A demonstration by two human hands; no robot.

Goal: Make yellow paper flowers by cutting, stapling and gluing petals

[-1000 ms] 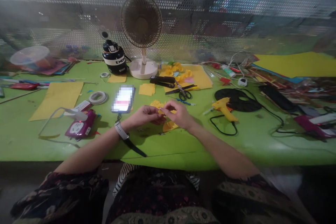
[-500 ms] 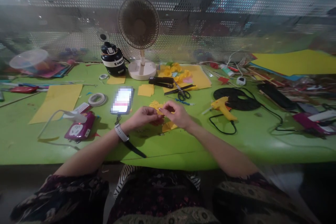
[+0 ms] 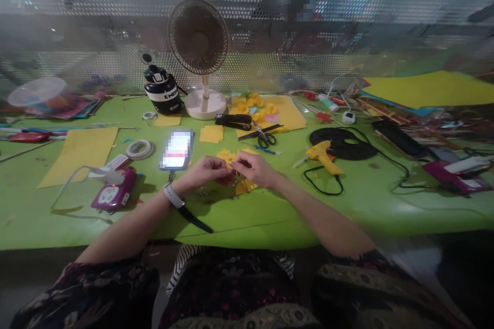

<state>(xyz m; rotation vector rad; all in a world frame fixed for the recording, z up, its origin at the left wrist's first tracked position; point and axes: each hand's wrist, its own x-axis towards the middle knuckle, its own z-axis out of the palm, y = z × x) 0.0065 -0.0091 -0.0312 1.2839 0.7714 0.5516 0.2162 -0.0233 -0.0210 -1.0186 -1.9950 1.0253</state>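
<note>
My left hand (image 3: 204, 170) and my right hand (image 3: 255, 169) meet over the green table (image 3: 247, 216), fingers pinched together on a small yellow paper piece (image 3: 230, 163). More yellow paper scraps (image 3: 243, 186) lie under my right hand, and others (image 3: 225, 154) just beyond the fingers. A watch with a loose strap sits on my left wrist (image 3: 172, 195). A phone (image 3: 176, 150) lies just left of my left hand.
A desk fan (image 3: 198, 56) and a dark bottle (image 3: 161, 91) stand at the back. Scissors (image 3: 263, 135), a stapler (image 3: 233, 121), a yellow glue gun (image 3: 322, 155) with black cable, tape rolls (image 3: 139, 148), a purple power strip (image 3: 113, 193) and yellow sheets (image 3: 79, 149) lie around.
Both hands stay pinched on the yellow piece; the view has drifted slightly right and up, so everything sits a little lower-left in frame.
</note>
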